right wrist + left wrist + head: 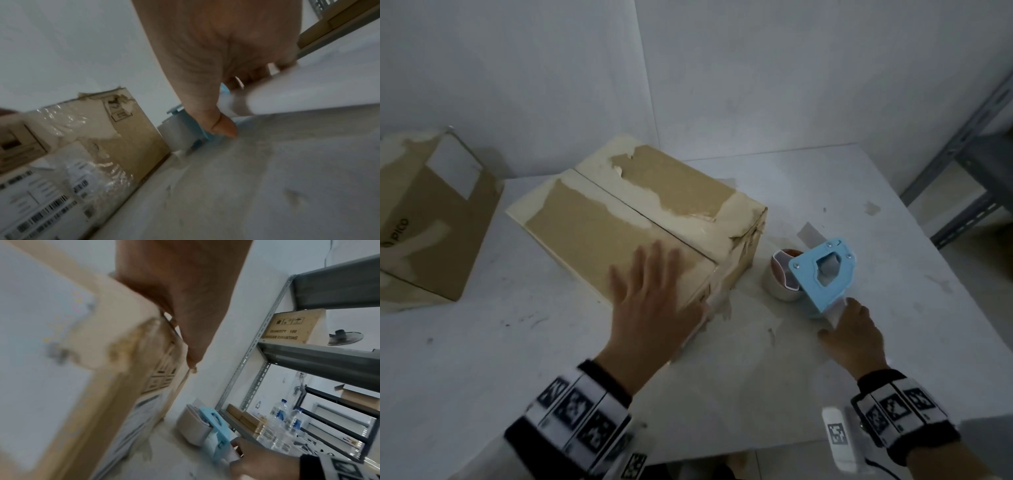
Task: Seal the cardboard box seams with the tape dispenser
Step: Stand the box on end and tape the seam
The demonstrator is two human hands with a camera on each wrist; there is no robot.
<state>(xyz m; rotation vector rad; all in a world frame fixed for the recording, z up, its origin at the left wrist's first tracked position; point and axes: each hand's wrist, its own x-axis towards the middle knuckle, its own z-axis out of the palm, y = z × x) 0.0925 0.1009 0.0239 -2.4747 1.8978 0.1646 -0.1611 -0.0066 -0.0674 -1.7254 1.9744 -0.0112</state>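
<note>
A worn cardboard box (640, 212) with a diagonal top seam sits mid-table. My left hand (650, 291) lies flat, fingers spread, on the box top at its near corner; the left wrist view shows the palm (185, 305) over the box edge (115, 353). A blue tape dispenser (822, 270) with a pale tape roll (784, 277) rests on the table right of the box. My right hand (852, 329) curls its fingers over the dispenser's white handle (287, 94), thumb down at the table beside the blue frame (197, 128).
A second cardboard box (431, 219) stands at the far left of the white table (722, 394). A grey metal shelf (962, 164) holding boxes and water bottles (281, 415) stands off the table's right side. White walls close off the back.
</note>
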